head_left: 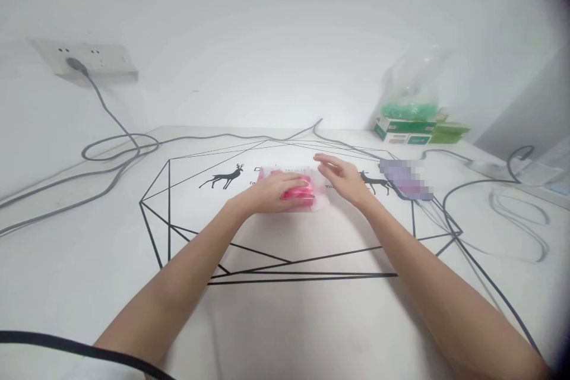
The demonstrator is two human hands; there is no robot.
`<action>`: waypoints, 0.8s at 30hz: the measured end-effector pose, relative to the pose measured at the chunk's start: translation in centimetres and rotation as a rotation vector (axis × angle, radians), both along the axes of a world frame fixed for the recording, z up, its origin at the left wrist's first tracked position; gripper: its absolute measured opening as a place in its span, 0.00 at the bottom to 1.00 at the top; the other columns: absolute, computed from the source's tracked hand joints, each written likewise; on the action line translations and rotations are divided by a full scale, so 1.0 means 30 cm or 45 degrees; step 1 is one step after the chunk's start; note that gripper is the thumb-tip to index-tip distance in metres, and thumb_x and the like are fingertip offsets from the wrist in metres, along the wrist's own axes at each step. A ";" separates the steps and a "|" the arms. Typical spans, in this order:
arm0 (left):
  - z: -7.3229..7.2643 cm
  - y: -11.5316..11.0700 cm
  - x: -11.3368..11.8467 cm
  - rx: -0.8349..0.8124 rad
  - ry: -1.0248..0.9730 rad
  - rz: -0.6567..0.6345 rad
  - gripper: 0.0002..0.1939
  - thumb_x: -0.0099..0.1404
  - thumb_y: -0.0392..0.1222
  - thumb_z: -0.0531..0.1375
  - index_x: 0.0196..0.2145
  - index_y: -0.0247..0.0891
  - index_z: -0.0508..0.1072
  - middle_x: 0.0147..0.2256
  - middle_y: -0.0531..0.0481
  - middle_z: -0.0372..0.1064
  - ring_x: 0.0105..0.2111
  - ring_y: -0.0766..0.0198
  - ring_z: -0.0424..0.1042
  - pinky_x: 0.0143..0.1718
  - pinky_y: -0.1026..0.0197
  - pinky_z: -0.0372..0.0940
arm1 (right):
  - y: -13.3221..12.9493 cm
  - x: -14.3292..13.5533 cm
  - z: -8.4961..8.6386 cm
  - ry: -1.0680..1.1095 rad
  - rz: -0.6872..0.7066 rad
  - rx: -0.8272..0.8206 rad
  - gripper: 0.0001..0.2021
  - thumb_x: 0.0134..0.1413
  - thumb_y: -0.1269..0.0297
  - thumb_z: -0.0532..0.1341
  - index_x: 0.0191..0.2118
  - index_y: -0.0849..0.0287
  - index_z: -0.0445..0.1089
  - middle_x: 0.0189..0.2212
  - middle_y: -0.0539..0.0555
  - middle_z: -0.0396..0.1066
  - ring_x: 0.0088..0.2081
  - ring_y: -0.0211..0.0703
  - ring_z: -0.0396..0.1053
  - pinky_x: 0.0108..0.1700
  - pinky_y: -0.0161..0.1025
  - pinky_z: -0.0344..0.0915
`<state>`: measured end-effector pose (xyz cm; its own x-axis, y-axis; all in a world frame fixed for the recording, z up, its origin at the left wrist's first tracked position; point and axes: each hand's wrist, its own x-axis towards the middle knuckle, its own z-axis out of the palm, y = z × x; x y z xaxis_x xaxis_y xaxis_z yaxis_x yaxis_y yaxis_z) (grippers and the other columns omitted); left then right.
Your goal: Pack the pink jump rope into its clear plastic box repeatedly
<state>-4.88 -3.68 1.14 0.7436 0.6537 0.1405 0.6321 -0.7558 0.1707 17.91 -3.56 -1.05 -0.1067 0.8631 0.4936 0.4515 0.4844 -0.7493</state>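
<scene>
In the middle of the printed mat lies a clear plastic bag with something glossy and pink inside (299, 193). My left hand (274, 191) rests over its left part, fingers across the top and thumb along the near side, with the pink content bulging between them. What the pink content is, I cannot make out. Just off the bag's right end is my right hand (341, 178), its fingers stretched out and apart from the thumb, with nothing held. Whether its fingertips touch the clear edge of the bag is unclear.
A phone-shaped purple item (406, 179), partly blurred, lies to the right. Small green-and-white boxes (407, 129) and a clear bag with green content (409, 108) stand at the back right. Grey cables (111, 184) run along both sides; a plug sits in the wall socket (91, 59).
</scene>
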 end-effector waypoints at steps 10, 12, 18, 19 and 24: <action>-0.027 -0.005 0.055 0.458 -0.098 -0.184 0.18 0.72 0.48 0.49 0.52 0.43 0.71 0.62 0.45 0.61 0.61 0.52 0.60 0.62 0.46 0.54 | -0.004 -0.039 0.002 0.468 0.087 -0.234 0.17 0.59 0.64 0.56 0.52 0.54 0.71 0.58 0.54 0.68 0.52 0.45 0.73 0.58 0.48 0.69; -0.034 0.007 0.047 0.512 -0.063 -0.195 0.18 0.72 0.49 0.49 0.51 0.44 0.72 0.59 0.47 0.65 0.62 0.50 0.58 0.65 0.43 0.48 | -0.002 -0.038 -0.005 0.498 0.096 -0.264 0.17 0.58 0.65 0.56 0.52 0.55 0.71 0.57 0.55 0.70 0.51 0.45 0.73 0.57 0.49 0.69; -0.037 0.022 0.031 0.630 0.036 -0.226 0.17 0.72 0.47 0.48 0.45 0.43 0.75 0.49 0.46 0.72 0.58 0.54 0.64 0.68 0.42 0.40 | 0.010 -0.015 -0.029 0.204 0.036 -0.288 0.16 0.54 0.67 0.60 0.49 0.56 0.75 0.51 0.56 0.75 0.48 0.48 0.76 0.56 0.50 0.69; -0.037 0.020 0.034 0.637 0.046 -0.242 0.17 0.73 0.46 0.48 0.45 0.42 0.75 0.48 0.46 0.72 0.56 0.55 0.65 0.69 0.43 0.41 | 0.012 -0.007 -0.031 0.081 0.030 -0.257 0.15 0.55 0.68 0.59 0.47 0.56 0.76 0.49 0.55 0.76 0.49 0.49 0.75 0.57 0.50 0.68; -0.054 0.007 0.057 0.685 0.039 -0.267 0.13 0.71 0.42 0.51 0.41 0.39 0.75 0.45 0.44 0.72 0.51 0.57 0.68 0.66 0.43 0.49 | 0.017 0.039 -0.020 -0.332 0.189 -0.238 0.17 0.55 0.69 0.57 0.49 0.56 0.77 0.48 0.53 0.77 0.52 0.49 0.73 0.59 0.47 0.64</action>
